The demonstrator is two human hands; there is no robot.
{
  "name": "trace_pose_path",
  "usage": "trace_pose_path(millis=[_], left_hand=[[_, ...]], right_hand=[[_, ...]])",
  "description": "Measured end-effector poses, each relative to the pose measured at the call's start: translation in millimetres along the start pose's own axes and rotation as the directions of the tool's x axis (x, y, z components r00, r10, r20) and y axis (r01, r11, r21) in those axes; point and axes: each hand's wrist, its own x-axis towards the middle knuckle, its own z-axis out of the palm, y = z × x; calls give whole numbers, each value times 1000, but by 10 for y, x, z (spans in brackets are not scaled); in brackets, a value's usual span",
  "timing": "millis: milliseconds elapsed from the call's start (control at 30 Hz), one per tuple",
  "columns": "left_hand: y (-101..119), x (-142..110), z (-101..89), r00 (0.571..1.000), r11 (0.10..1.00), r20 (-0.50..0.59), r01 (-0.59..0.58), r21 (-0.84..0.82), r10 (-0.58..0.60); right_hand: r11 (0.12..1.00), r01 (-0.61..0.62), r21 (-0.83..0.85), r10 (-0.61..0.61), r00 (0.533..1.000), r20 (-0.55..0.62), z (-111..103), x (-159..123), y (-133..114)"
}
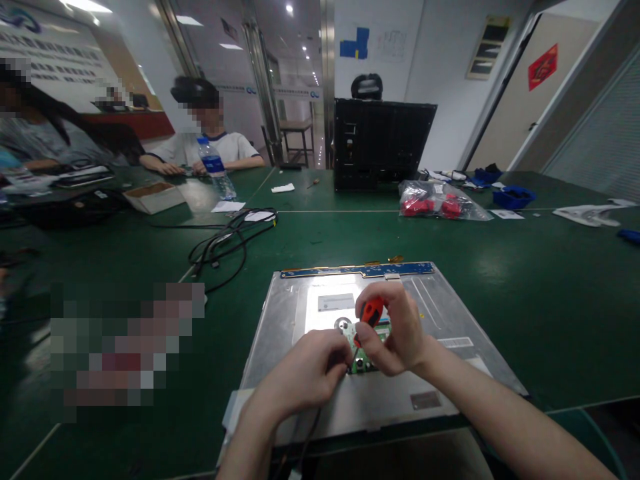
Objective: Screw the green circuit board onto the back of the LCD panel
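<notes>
A flat display panel with a silver metal back (277, 327) lies on the green table in front of me. On its middle sits a small green circuit board (383, 330), partly covered by my hands. My right hand (397, 333) is closed round the red-and-black handle of a screwdriver (372, 311), held tilted with its shaft pointing down at the board's near left part. The fingers of my left hand (315, 363) are curled together at the board's left edge, close to the screwdriver's tip. Whatever they pinch is hidden. A blue strip board (350, 270) runs along the panel's far edge.
Black cables (225, 237) lie coiled left of the panel. A water bottle (216, 170) and a cardboard box (154, 197) stand farther back. Beyond the panel are a black monitor (384, 143) and a plastic bag with red items (440, 202). Other people (203, 143) sit across the table.
</notes>
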Motion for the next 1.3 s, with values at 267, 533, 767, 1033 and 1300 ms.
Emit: trace_pose_path(millis=[267,533,767,1033,1300], left_hand=[[-37,-5,37,999,999,-39,10,41,-9],[-27,1,20,999,998,-30,13,54,-11],[-47,7,30,1000,999,-22,-3,43,4],[-12,-2,10,999,998,-37,-7,56,9],[14,-13,15,998,999,-63,-10,50,13]], right_hand=[[997,-45,62,49,998,-49,107,-65,17],[998,-33,54,32,999,35,45,-15,17],[998,-4,70,1,999,36,-3,51,-36],[965,-105,240,90,993,73,-39,38,-27],[866,-279,415,278,958,64,48,2,-55]])
